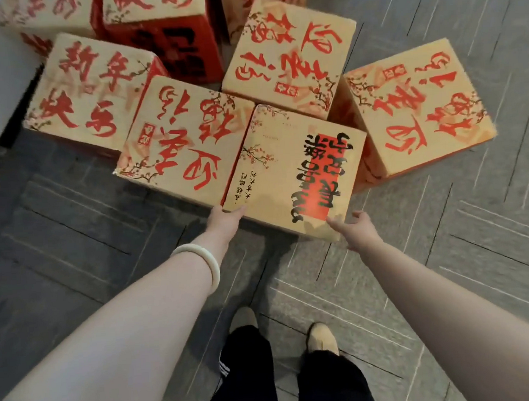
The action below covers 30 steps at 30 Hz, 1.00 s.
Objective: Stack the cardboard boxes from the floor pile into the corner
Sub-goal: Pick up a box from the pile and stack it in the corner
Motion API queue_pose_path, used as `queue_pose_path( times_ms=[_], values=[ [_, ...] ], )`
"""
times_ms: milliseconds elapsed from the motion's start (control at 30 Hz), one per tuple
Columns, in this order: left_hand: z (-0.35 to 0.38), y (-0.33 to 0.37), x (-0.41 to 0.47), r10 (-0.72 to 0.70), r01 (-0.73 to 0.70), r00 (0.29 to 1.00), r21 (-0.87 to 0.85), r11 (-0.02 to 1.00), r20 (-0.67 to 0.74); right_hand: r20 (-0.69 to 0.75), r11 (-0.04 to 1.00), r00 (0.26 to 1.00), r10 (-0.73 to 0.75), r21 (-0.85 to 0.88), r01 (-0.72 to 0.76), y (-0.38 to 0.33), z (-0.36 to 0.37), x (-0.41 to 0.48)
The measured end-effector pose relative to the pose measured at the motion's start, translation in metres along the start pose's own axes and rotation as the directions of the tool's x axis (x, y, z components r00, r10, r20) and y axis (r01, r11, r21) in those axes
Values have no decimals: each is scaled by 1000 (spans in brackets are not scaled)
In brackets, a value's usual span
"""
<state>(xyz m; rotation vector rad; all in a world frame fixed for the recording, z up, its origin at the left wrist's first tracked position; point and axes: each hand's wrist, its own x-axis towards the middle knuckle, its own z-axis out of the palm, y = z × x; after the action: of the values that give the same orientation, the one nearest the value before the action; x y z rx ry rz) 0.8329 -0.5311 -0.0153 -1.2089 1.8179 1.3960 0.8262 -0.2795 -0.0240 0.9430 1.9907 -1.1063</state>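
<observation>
Starts pickup of nearest tan cardboard box with black-on-red lettering: left hand flat at its corner, right hand spread alongside; probably calls for two-sided grip.

Grey patterned floor, pale bangle, black trousers, beige shoes
</observation>
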Motion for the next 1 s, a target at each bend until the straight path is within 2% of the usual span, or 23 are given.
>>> queue_pose_path(
  times_ms=[100, 200, 367, 500, 633, 867, 1000],
  values=[
    [7, -17, 45, -64, 62, 997, -46, 997, -42, -50, 999, 998, 43, -3, -43, 15, 27, 39],
    [16, -31, 74, -113, 107, 991, -93, 990, -68, -47, 994, 996, 74, 83, -70, 28, 45, 65],
    [27, -38, 92, -30, 17, 989, -91, 996, -146, -72, 983, 993, 93, 166, -80, 35, 51, 78],
    [21, -52, 83, 38, -27, 993, 97, 995, -108, -98, 986, 991, 89, 152, -74, 41, 35, 74],
    [18, -54, 66, 89, -85, 996, 177, 981, -13, -87, 988, 993, 78, 138, -65, 43, 18, 63],
    [6, -28, 16, 98, -95, 995, 196, 976, -6, -46, 986, 998, 36, 164, -28, 27, -11, 17],
    [-4, -3, -24, 98, -100, 995, 89, 991, 27, -29, 976, 999, -15, 218, 21, 11, -43, -23]
  ],
)
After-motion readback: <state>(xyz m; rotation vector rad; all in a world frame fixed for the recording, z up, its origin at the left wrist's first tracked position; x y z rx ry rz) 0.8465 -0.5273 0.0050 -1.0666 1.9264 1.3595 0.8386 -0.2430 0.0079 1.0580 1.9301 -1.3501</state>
